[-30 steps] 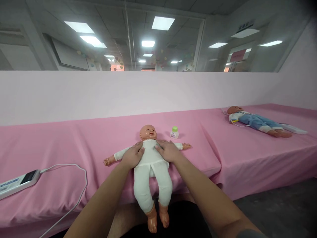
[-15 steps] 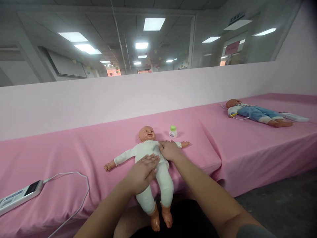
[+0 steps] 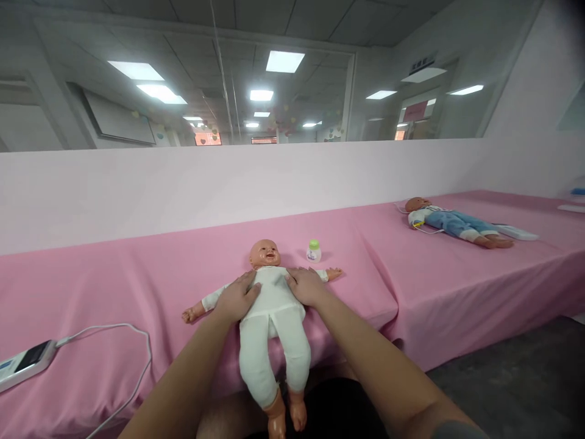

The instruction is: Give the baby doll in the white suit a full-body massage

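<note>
A baby doll (image 3: 273, 292) in white clothes lies on its back on the pink sheet (image 3: 150, 262), its head toward the wall and its feet over the near edge. My left hand (image 3: 239, 297) rests on the doll's chest and shoulder at the left, fingers stretched out. On the opposite side of the chest lies my right hand (image 3: 305, 285), its fingers flat near the shoulder. Both palms are hidden from view. A small clear bottle with a green cap (image 3: 314, 251) stands on the sheet just beyond the doll's arm at the right.
At the left lies a white handheld device (image 3: 28, 364) with a white cable (image 3: 145, 347) looping toward me. A second doll in blue trousers (image 3: 452, 222) lies farther right, beside another white device (image 3: 517, 232). A white wall (image 3: 183, 189) with a window runs behind.
My left hand has moved up and left, from the doll's belly to its chest and shoulder. My right hand stays on the other side of the chest. The view has shifted slightly.
</note>
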Demonstrator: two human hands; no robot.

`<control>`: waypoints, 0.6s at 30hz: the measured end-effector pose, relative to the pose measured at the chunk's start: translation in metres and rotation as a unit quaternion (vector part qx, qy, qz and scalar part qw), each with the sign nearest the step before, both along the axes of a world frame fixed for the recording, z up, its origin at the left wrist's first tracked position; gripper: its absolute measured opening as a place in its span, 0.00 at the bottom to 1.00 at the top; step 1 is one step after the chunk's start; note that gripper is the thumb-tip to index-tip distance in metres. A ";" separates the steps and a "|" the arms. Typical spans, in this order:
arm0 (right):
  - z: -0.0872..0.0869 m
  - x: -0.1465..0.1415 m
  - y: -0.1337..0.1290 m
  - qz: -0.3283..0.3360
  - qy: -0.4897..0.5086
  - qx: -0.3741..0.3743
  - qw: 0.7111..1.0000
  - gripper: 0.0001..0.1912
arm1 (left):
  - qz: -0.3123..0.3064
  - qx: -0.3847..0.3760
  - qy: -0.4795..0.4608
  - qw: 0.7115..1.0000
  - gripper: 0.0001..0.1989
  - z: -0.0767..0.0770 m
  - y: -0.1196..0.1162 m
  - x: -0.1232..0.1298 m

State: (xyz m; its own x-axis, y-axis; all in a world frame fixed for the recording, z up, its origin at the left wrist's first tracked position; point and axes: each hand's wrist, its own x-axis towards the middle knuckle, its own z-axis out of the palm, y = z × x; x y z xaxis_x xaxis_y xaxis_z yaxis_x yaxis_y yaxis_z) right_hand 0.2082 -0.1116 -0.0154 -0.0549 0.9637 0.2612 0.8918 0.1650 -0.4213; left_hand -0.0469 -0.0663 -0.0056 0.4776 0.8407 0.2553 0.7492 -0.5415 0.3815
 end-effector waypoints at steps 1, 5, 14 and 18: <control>0.000 0.001 0.000 0.000 0.003 -0.008 1.000 0.29 | 0.004 0.000 -0.003 1.000 0.38 -0.002 0.000 -0.001; 0.007 0.003 -0.016 0.025 0.029 -0.020 0.999 0.29 | 0.005 0.000 -0.021 1.000 0.37 -0.002 -0.003 -0.001; 0.044 -0.049 -0.094 0.339 0.040 0.022 0.940 0.25 | 0.009 -0.001 -0.070 0.997 0.34 -0.007 0.001 -0.002; 0.039 -0.047 -0.065 0.306 -0.026 0.002 0.952 0.33 | -0.004 -0.008 -0.083 0.997 0.32 -0.012 0.006 -0.006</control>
State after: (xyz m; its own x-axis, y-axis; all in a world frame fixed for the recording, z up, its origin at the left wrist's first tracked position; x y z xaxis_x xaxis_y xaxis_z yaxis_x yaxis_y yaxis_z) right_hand 0.1615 -0.1769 0.0237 -0.6186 0.7464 0.2456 0.6482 0.6614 -0.3773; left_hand -0.0525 -0.0605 -0.0178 0.4366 0.8416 0.3178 0.6707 -0.5400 0.5085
